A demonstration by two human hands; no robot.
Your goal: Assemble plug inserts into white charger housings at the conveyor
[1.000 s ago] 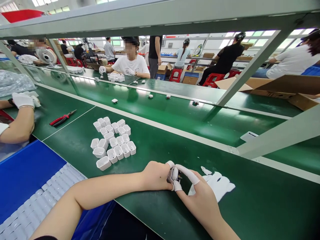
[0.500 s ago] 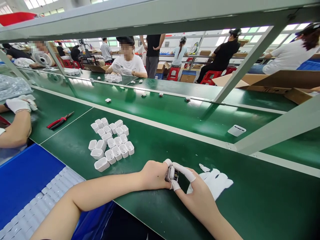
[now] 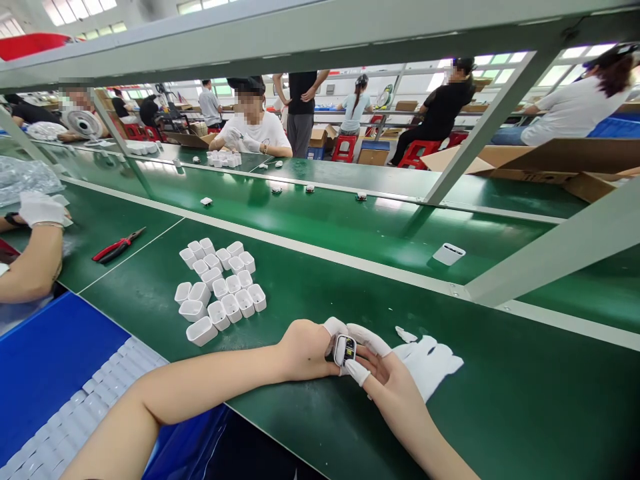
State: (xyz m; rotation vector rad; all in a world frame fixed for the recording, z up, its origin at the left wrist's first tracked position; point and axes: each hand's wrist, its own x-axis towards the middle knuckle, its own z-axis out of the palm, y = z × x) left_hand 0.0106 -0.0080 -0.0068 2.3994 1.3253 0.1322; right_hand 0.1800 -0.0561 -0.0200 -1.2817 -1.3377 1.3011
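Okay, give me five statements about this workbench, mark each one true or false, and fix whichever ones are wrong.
1. The left hand and the right hand both hold the small housing. True.
2. The pliers are in the left hand. False: the pliers lie on the green bench.
3. The white cups sit grouped on the bench. True.
4. The white glove lies among the cups. False: the white glove lies beside the right hand.
5. Dark parts show inside the small housing. True.
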